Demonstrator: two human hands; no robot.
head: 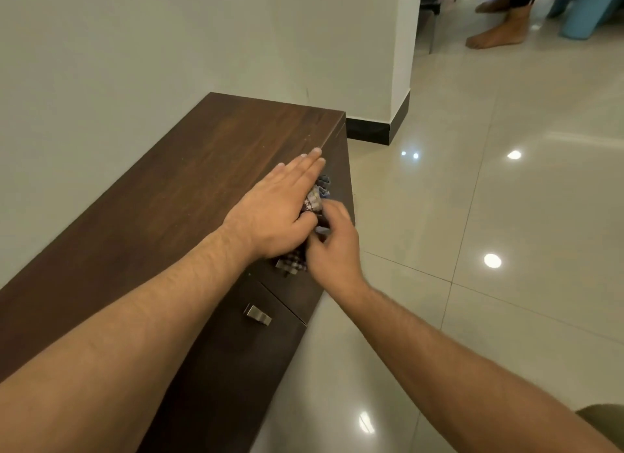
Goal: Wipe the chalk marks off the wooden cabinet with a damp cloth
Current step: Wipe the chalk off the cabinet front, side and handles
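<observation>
cloth [315, 199] at cabinet [202, 169] edge | left hand [277, 209] flat on it | right hand [332, 246] pinching

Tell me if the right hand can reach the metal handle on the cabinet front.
Probably yes. The metal handle sits bare on the cabinet front, below the right hand, nothing between them. That hand seems to pinch the cloth, so it must let go first.

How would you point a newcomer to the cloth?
Find the long dark cabinet against the wall. At its front edge, the left hand lies flat on the cloth while the right hand pinches it. It is the only checked, crumpled thing there; the nearby handle is plain metal.
</observation>
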